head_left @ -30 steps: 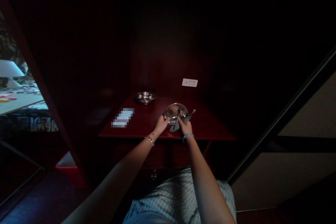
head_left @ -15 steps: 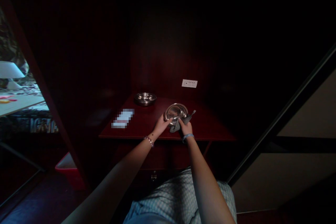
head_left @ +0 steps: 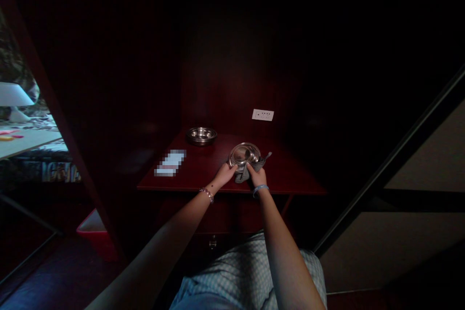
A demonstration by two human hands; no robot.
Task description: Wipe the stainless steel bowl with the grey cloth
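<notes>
A shiny steel bowl (head_left: 241, 153) is tilted toward me above the front part of the dark red desk (head_left: 290, 174). My left hand (head_left: 226, 173) is closed on its lower left rim, thumb on the near side. With my right hand (head_left: 257, 174) I pinch a grey cloth (head_left: 241, 175) against the bowl's lower right rim. Part of the cloth hangs below the rim, and one corner sticks out to the right. The fingers behind the bowl are hidden. Further back on the left sits another steel bowl (head_left: 201, 135), perhaps a stack of them.
A pixelated pale flat item (head_left: 170, 162) lies at the desk's left side. On the back wall is a white socket (head_left: 263, 115). Dark panels enclose the desk left and right. A red bin (head_left: 97, 237) stands on the floor at left, below a table with a white lamp (head_left: 15, 99).
The bowl has turned or tilted slightly, and my left hand's grip on the rim has shifted a little. The cloth remains under my right hand.
</notes>
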